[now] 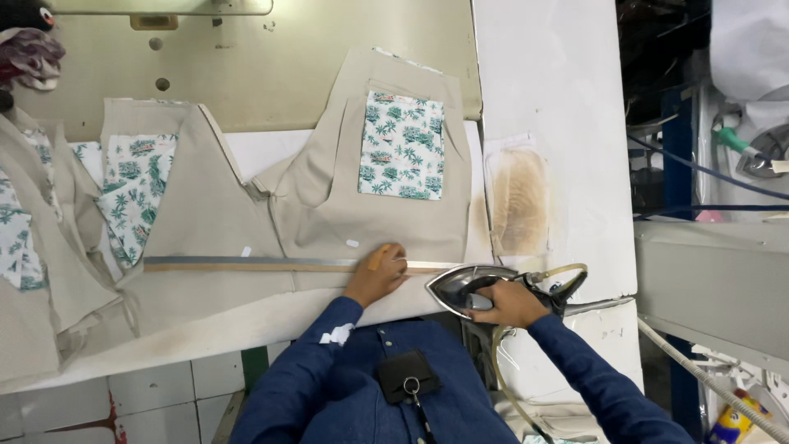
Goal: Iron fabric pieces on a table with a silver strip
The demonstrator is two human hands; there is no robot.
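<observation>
Head view: left hand (376,274) fingers flat together on beige garment (329,205) (floral pocket), right hand (509,304) clamped on iron (468,288).

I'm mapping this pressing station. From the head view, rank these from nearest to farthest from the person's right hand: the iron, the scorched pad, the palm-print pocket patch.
1. The iron: in the right hand, at the board's near edge.
2. The scorched pad: straight beyond the hand, on the white cover.
3. The palm-print pocket patch: farther up and to the left, on the beige garment.
</observation>
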